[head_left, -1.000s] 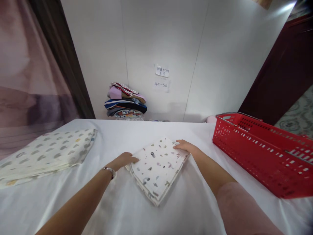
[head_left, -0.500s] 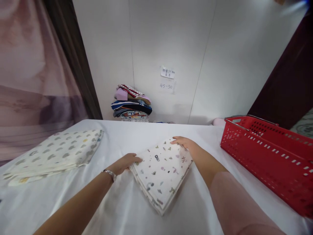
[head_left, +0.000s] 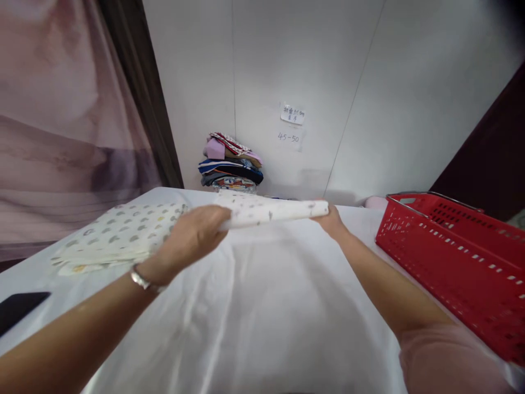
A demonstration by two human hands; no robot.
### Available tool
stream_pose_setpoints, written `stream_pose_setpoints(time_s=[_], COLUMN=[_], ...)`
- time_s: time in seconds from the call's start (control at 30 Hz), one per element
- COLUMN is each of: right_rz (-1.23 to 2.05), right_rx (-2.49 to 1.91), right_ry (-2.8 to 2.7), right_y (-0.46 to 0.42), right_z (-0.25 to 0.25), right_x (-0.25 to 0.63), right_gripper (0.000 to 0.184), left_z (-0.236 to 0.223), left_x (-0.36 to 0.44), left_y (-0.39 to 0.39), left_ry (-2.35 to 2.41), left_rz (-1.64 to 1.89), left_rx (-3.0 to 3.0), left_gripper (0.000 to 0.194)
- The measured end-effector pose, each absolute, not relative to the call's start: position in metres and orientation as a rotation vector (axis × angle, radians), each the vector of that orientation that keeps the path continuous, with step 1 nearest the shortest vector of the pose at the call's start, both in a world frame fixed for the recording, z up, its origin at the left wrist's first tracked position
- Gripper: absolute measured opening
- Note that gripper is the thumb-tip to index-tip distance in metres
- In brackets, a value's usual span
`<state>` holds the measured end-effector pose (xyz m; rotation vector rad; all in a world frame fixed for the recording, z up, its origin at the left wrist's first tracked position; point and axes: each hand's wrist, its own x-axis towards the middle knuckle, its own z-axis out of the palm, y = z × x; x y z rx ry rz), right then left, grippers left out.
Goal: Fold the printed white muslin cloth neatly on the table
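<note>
A folded white cloth [head_left: 273, 212] with small scattered prints is held up above the far half of the table, seen nearly edge-on. My left hand [head_left: 200, 229], with a silvery band on its wrist, is closed on the cloth's left end and a little blurred. At the other end, my right hand [head_left: 329, 220] grips the cloth, its fingers partly hidden behind it. To the left lies another folded cloth [head_left: 123, 230], white with grey shapes, partly covered by my left hand.
A red plastic basket [head_left: 447, 262] stands on the right of the white-covered table [head_left: 283, 306]. Folded fabrics [head_left: 232, 164] are piled beyond the far edge, by a wall with paper labels [head_left: 292, 115]. A dark flat object [head_left: 22, 306] lies at the left edge.
Both hands have lifted the printed cloth off the table and away from me. It has turned from lying flat to nearly edge-on. The view has shifted slightly, bringing in the dark flat object.
</note>
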<state>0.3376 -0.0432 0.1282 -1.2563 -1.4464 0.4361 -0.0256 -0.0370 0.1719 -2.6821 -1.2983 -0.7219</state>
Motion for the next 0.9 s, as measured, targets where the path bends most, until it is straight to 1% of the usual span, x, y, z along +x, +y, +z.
stream_pose_setpoints(time_s=[0.07,0.17,0.27,0.33,0.4,0.47,0.57,0.73,0.83,0.9], right_rz=[0.344,0.383,0.406,0.428,0.499,0.553,0.527,0.429,0.353,0.338], right_rx=[-1.310,-1.333,-1.430,-1.500,-1.558,-1.601,-1.587,-1.373,-1.369,-1.452], right_ry=[-1.589,-1.942,-2.048,-2.040,-2.019,-1.973,-1.901,-1.815,-1.878,-2.029], right_y=[-0.075,-0.123,-0.155,-0.165,-0.168,-0.166,-0.162,-0.158,-0.158,-0.158], right_z=[0.091,0.038,0.012,0.010,0.014,0.019,0.032,0.065,0.072,0.063], right_x=[0.334,0.330,0.329,0.331,0.333,0.334,0.326,0.292,0.274,0.266], right_gripper=[0.032,0.020,0.029,0.037,0.041,0.038,0.034,0.032,0.033,0.037], left_z=[0.125,0.059,0.026,0.023,0.029,0.039,0.051,0.052,0.046,0.044], left_x=[-0.035,-0.044,-0.047,-0.047,-0.048,-0.049,-0.049,-0.036,-0.027,-0.025], left_y=[-0.060,-0.092,-0.113,-0.118,-0.120,-0.119,-0.117,-0.110,-0.111,-0.113], left_ry=[-0.984,-0.626,-0.635,-0.678,-0.698,-0.701,-0.773,-1.110,-1.188,-1.202], left_rz=[-0.681,-0.617,-0.648,-0.657,-0.650,-0.633,-0.645,-0.903,-0.790,-0.735], left_rx=[-2.815,-2.931,-2.923,-2.923,-2.947,-3.003,-3.091,-2.913,-2.930,-2.953], left_gripper=[0.027,0.021,0.023,0.026,0.028,0.026,0.021,0.021,0.014,0.012])
